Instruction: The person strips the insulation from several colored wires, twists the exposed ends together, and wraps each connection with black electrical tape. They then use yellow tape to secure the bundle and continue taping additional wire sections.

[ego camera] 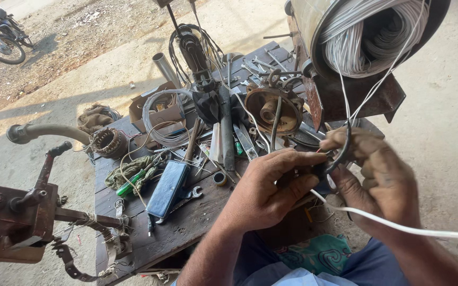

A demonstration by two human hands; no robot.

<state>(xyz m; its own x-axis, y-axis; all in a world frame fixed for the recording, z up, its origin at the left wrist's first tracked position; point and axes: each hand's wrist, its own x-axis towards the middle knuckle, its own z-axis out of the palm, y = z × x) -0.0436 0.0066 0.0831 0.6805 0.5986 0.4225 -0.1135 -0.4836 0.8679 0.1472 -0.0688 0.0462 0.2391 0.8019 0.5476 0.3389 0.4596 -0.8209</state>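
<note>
**Fine wire worked by hand at a crowded repair desk**

A small dark wound part (328, 168) is gripped between both hands just in front of the open round motor housing (272, 110), at the near edge of the wooden desk (186, 222). The left hand (271, 190) is closed around the part from below, thumb and forefinger pinched narrow on it. The right hand (377, 169) is curled shut on the part's dark loop, with a white wire (398, 226) passed under the palm and away to the right of the housing. Further white strands are led up to a spool (369, 37) above and right of the housing. A snag is judged possible: the strands could be caught on the loose spanners and tools lying around the housing. A sharp pull might kink the wire or jerk the part from the fingers. A blue case (166, 188) lies left of the housing.
</note>
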